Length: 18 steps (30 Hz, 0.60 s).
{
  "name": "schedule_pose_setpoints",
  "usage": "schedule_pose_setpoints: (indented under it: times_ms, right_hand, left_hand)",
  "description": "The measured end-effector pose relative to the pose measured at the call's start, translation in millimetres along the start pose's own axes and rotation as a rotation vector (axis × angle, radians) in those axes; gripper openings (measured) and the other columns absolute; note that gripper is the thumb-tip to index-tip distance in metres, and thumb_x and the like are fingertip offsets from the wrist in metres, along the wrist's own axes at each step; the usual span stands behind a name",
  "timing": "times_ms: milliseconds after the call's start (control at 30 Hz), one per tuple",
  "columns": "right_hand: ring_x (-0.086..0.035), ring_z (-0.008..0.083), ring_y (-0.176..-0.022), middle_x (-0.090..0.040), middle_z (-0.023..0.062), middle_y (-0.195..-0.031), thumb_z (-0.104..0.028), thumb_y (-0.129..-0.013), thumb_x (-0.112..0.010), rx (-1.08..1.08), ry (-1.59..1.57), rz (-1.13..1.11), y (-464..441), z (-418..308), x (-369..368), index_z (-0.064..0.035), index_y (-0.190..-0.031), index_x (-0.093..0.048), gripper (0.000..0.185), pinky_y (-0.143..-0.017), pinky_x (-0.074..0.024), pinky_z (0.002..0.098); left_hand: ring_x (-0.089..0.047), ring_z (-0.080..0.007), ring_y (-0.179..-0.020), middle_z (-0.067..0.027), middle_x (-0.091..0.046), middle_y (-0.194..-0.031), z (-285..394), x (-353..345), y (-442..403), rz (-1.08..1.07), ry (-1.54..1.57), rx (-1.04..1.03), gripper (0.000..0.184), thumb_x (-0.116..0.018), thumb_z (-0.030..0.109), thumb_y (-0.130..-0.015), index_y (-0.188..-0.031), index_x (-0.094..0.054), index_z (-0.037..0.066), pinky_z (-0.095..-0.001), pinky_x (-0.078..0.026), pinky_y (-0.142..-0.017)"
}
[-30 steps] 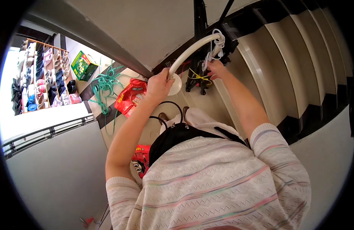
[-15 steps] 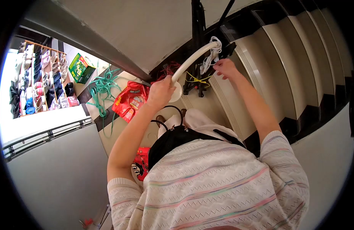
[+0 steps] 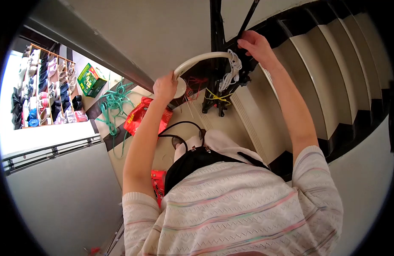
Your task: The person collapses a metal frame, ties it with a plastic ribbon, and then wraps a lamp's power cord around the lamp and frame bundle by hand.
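My left hand (image 3: 164, 88) is closed round one end of a curved white tube (image 3: 201, 59), beside the round white disc (image 3: 180, 88) at that end. White cord (image 3: 232, 72) is looped in a bundle at the tube's other end, against a folded black stand (image 3: 217, 51). A yellow tie (image 3: 217, 97) goes round the stand's lower part. Up and to the right, my right hand (image 3: 255, 47) has its fingers curled at a thin black rod (image 3: 249, 17); the exact contact is partly hidden.
Curved stairs (image 3: 310, 77) rise on the right. On the floor at left lie a red bag (image 3: 141, 115) and tangled green strapping (image 3: 117, 99). A green box (image 3: 91, 80) and a shoe rack (image 3: 45, 87) are farther off. A grey panel (image 3: 64, 196) stands at lower left.
My left hand has moved left and up with the white tube, which tilts flatter. My right hand has left the cord bundle and gone up to the black rod.
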State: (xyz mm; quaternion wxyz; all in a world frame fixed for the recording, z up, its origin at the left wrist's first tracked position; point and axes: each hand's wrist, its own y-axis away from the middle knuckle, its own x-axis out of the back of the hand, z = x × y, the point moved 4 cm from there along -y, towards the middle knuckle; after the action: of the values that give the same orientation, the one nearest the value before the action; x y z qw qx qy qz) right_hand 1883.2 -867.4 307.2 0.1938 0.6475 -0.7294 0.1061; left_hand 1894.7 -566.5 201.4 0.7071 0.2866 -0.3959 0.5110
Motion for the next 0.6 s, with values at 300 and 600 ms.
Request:
schedule_pose_setpoints:
  times_ms: [300,600]
  right_hand:
    - [-0.06,0.0282,-0.081,-0.062,0.0135,-0.087,-0.03,-0.073,-0.064,0.196,0.54,0.025,20.9,-4.6,-29.7,-0.0021,-0.098,-0.056,0.039,-0.072,-0.0467,0.0342]
    - [-0.057,0.0312,-0.071,-0.058,0.0129,-0.074,-0.038,-0.072,-0.065,0.377,0.565,-0.077,8.4,-0.2,-68.9,-0.0055,-0.09,-0.055,0.038,-0.063,-0.046,0.0378]
  left_hand:
    - [-0.057,-0.0361,-0.074,-0.0171,-0.06,-0.078,-6.1,-12.5,-45.8,0.13,0.026,0.045,0.017,-0.054,0.018,-0.078,-0.092,-0.056,0.009,-0.0444,-0.044,-0.065]
    - [-0.055,-0.0346,-0.091,-0.0177,-0.059,-0.095,-3.7,-0.9,-70.6,-0.172,-0.047,-0.047,0.026,-0.048,0.011,-0.078,-0.102,-0.057,0.011,-0.042,-0.044,-0.076]
